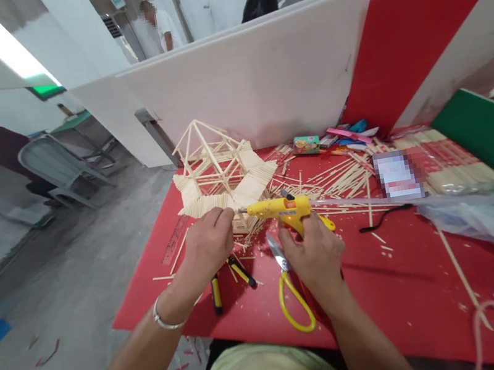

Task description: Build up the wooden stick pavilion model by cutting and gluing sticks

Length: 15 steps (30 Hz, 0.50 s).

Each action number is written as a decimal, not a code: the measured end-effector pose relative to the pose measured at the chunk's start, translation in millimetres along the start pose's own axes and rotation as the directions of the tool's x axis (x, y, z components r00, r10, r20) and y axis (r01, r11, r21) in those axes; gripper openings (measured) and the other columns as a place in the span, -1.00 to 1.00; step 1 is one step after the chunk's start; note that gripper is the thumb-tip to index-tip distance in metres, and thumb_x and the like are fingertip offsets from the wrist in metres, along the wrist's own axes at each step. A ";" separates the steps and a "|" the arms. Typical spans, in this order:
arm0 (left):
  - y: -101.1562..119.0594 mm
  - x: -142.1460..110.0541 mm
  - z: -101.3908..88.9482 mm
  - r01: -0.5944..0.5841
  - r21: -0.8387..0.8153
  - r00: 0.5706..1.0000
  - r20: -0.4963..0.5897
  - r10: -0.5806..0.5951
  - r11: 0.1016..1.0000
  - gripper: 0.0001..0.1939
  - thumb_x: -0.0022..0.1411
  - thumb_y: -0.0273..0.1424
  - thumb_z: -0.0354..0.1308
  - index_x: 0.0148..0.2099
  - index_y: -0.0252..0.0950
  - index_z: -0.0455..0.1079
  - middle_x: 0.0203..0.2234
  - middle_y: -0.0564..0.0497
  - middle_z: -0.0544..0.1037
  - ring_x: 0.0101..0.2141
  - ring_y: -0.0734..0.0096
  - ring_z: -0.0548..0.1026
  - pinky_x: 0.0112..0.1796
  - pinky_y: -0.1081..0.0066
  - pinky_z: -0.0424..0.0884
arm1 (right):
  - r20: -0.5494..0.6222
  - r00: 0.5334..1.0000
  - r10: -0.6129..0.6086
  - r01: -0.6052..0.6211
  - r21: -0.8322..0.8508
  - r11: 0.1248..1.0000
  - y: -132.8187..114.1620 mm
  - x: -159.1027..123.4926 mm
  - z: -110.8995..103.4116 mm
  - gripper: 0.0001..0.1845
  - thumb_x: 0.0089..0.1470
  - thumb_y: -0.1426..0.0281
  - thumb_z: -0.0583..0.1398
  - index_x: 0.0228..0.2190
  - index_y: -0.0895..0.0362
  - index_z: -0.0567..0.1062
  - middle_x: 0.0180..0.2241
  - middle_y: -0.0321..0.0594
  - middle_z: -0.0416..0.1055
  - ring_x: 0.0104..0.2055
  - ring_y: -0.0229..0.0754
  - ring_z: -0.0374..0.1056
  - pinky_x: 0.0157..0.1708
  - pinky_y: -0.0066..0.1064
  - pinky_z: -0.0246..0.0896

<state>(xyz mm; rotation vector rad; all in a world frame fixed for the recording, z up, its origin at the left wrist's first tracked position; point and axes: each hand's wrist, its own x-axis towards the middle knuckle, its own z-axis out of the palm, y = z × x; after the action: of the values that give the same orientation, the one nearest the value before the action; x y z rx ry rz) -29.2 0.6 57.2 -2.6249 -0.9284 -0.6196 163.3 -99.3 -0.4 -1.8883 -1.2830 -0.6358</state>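
Note:
My right hand (317, 255) grips a yellow hot glue gun (279, 207), its nozzle pointing left. A long translucent glue stick (348, 201) trails out of its back end. At the nozzle tip, my left hand (211, 240) has its fingers pinched together; what they hold is hidden. Just beyond that hand stands a model house (247, 188) made of thin wooden sticks, with an open-framed roof above slatted panels. Scissors with yellow handles (296, 302) lie below the glue gun. Black-and-yellow pliers (241, 272) rest beneath my left hand.
Loose sticks (335, 180) are scattered over the red tabletop (387, 300). A ruler (174, 243) lies at the left, a plastic bag (482, 223) and bundled sticks (459, 161) at the right. White boards (250, 84) stand behind. Other people are in the background.

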 end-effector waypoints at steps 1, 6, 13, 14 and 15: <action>-0.2 -0.2 0.4 0.004 -0.004 1.000 0.002 -0.004 1.000 -0.80 0.36 -0.52 -0.06 -0.07 -0.28 0.36 -0.35 -0.07 0.49 -0.38 0.34 0.43 -0.41 0.39 0.28 | -0.005 1.000 -0.007 0.007 -0.006 1.000 -0.8 -0.2 0.5 -0.66 0.22 0.20 0.13 -0.18 0.23 0.46 -0.41 -0.11 0.50 -0.41 -0.14 0.38 -0.45 -0.39 0.10; -1.0 -1.2 1.3 0.019 -0.035 1.000 -0.009 -0.019 0.999 -0.82 0.37 -0.50 -0.06 -0.10 -0.27 0.37 -0.34 -0.07 0.50 -0.39 0.34 0.43 -0.43 0.38 0.26 | 0.012 0.999 -0.036 0.036 -0.017 0.999 -4.0 -1.6 -0.6 -0.68 0.24 0.22 0.11 -0.18 0.22 0.46 -0.41 -0.11 0.50 -0.39 -0.14 0.40 -0.42 -0.39 0.12; -6.1 -3.9 5.3 0.037 -0.127 0.999 -0.029 -0.041 0.991 -0.82 0.36 -0.50 -0.04 -0.11 -0.26 0.38 -0.33 -0.07 0.51 -0.38 0.35 0.45 -0.40 0.39 0.28 | -0.028 0.996 -0.088 0.086 -0.079 0.993 -9.7 -2.7 -5.5 -0.72 0.24 0.25 0.14 -0.19 0.23 0.46 -0.42 -0.13 0.51 -0.42 -0.16 0.41 -0.44 -0.40 0.10; -7.0 -3.9 5.8 0.038 -0.143 0.999 -0.033 -0.043 0.989 -0.82 0.36 -0.50 -0.04 -0.11 -0.27 0.38 -0.33 -0.07 0.51 -0.37 0.35 0.46 -0.40 0.39 0.29 | -0.035 0.995 -0.091 0.088 -0.089 0.992 -11.0 -2.0 -6.8 -0.72 0.24 0.25 0.15 -0.20 0.23 0.46 -0.43 -0.14 0.50 -0.43 -0.17 0.40 -0.46 -0.39 0.09; -7.9 -3.9 6.1 0.035 -0.159 0.998 -0.037 -0.041 0.987 -0.82 0.36 -0.51 -0.04 -0.10 -0.27 0.38 -0.33 -0.07 0.51 -0.36 0.34 0.46 -0.39 0.39 0.30 | -0.040 0.995 -0.090 0.085 -0.100 0.991 -12.4 -0.9 -8.3 -0.72 0.24 0.24 0.15 -0.21 0.23 0.46 -0.45 -0.15 0.50 -0.45 -0.18 0.39 -0.47 -0.39 0.07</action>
<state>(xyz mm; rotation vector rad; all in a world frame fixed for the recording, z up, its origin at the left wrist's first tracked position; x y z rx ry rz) -35.2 6.9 51.0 -2.7272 -0.9561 -0.7836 151.6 -103.8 7.7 -1.8939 -1.3334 -0.7959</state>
